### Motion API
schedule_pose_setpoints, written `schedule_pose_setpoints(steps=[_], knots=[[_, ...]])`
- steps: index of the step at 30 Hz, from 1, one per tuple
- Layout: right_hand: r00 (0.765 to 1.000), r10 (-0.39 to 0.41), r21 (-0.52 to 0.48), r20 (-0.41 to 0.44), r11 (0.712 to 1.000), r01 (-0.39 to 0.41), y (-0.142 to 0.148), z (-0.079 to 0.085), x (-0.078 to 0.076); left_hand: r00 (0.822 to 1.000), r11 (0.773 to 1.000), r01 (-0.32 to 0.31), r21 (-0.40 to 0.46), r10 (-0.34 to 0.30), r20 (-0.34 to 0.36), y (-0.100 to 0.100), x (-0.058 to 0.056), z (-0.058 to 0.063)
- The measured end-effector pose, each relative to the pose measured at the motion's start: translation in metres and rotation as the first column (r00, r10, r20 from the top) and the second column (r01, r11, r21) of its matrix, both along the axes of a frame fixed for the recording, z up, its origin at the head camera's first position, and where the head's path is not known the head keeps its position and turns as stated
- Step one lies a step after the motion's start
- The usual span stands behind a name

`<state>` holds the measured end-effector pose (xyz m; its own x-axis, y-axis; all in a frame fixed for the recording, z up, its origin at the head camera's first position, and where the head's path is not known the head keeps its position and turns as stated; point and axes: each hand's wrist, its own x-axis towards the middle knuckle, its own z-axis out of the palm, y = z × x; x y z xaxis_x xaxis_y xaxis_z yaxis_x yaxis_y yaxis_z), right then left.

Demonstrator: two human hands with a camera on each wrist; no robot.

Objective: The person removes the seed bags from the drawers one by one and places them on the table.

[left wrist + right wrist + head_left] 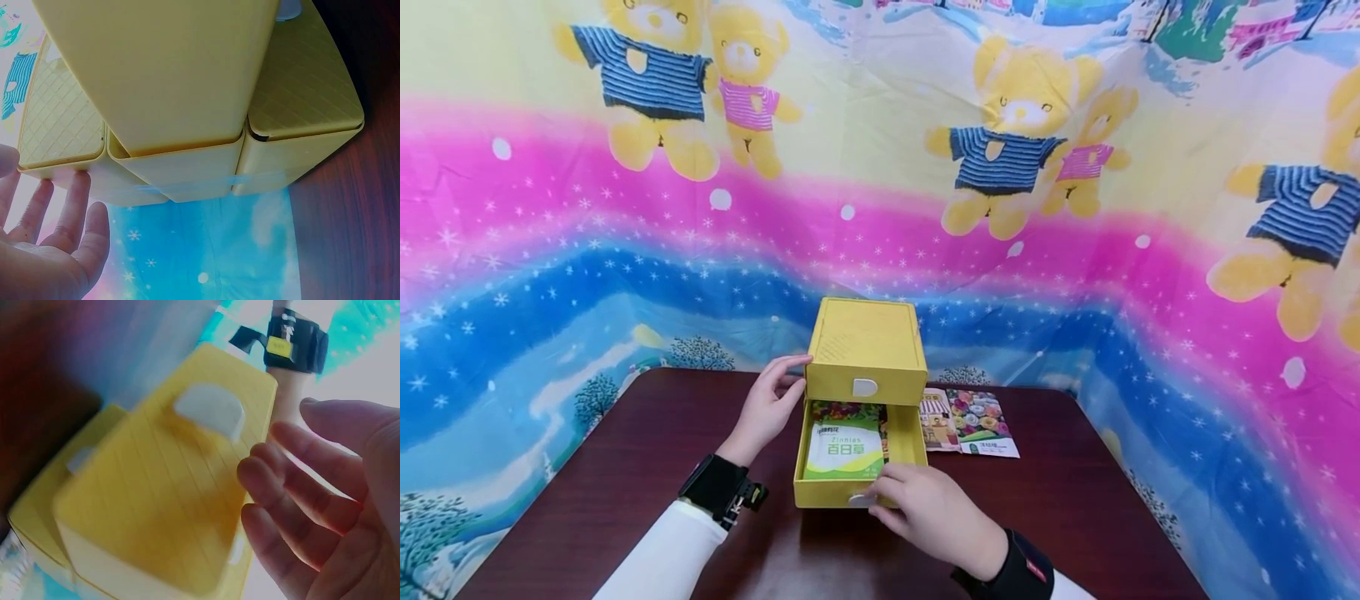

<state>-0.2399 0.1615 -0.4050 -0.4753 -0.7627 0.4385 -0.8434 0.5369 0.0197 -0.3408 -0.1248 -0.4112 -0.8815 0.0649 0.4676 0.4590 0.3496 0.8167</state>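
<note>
A yellow drawer box (867,333) stands on the table, its middle drawer (908,437) pulled out toward me. Inside lies a green and white seed packet (846,446) marked "Zinnias", on top of more packets. My left hand (767,408) touches the left side of the top tier with its fingertips; the fingers (72,203) are spread along that edge in the left wrist view. At the front of the pulled-out drawer is my right hand (925,508), fingers loosely bent by the rim near the white tab handle (209,409). Nothing shows between these fingers (300,494).
Two more seed packets, one with colourful flowers (981,421) and one with a striped awning picture (937,421), lie right of the box. The dark brown table (625,483) meets a bear-printed cloth (880,167) behind. The bottom tier (306,94) shows below the drawer.
</note>
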Motion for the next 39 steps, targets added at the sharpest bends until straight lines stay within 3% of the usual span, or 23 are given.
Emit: schedule_pose_setpoints(steps=[4, 9, 19, 27, 39], knots=[[0.999, 0.002, 0.003, -0.046, 1.000, -0.002, 0.003, 0.019, -0.015, 1.000, 1.000, 0.003, 0.014, -0.003, 0.013, 0.002, 0.003, 0.002], [1.000, -0.002, 0.026, 0.012, 1.000, 0.002, 0.008, 0.035, -0.045, 1.000, 1.000, 0.007, 0.021, -0.008, 0.019, 0.005, 0.010, 0.009], [0.986, 0.044, 0.222, 0.160, 0.972, -0.079, 0.013, 0.030, -0.088, 1.000, 1.000, -0.001, 0.002, 0.001, 0.009, 0.000, -0.001, -0.003], [0.965, 0.049, 0.344, 0.259, 0.928, -0.140, 0.005, 0.025, -0.100, 1.000, 1.000, -0.002, 0.012, 0.002, 0.005, 0.000, 0.000, -0.004], [0.957, 0.123, 0.404, 0.263, 0.886, -0.225, -0.004, 0.011, -0.107, 1.000, 1.000, -0.013, 0.009, 0.013, -0.013, 0.001, -0.001, -0.006]])
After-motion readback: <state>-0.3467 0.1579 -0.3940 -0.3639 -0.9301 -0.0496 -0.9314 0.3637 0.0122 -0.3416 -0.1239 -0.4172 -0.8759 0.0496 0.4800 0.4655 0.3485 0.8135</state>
